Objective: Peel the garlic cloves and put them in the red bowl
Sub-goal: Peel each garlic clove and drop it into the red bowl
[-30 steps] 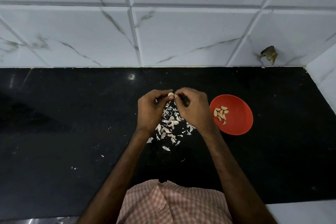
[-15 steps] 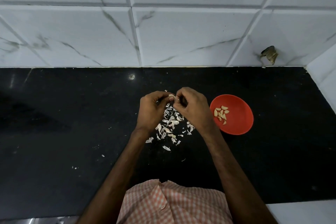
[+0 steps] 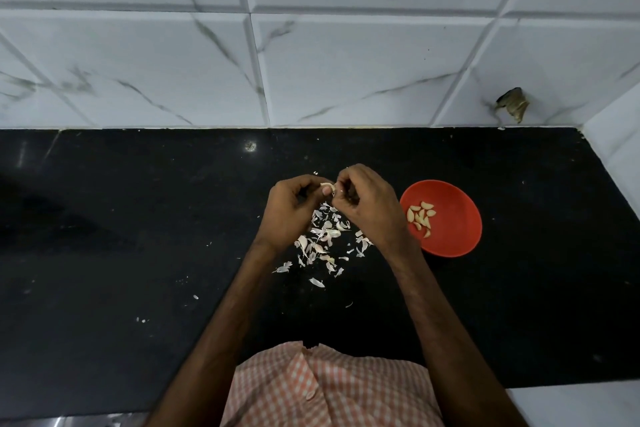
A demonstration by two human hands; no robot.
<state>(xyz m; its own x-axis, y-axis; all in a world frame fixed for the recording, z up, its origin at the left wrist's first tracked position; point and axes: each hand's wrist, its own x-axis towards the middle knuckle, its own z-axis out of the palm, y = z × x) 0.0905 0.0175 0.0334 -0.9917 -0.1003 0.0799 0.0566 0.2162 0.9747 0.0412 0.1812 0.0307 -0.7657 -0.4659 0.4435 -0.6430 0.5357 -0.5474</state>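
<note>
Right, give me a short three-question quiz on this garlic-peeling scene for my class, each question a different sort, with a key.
1. True or false: peeled cloves lie in the red bowl.
2. Where do the loose skins lie? A in the bowl; B on the black counter; C on the wall tiles.
3. Fill in: the left hand and right hand together pinch a ____.
Key: 1 true; 2 B; 3 garlic clove.

Your bare arms reach forward and come close together. Your left hand (image 3: 289, 210) and right hand (image 3: 369, 206) have curled fingers, and both pinch one garlic clove (image 3: 328, 188).
</note>
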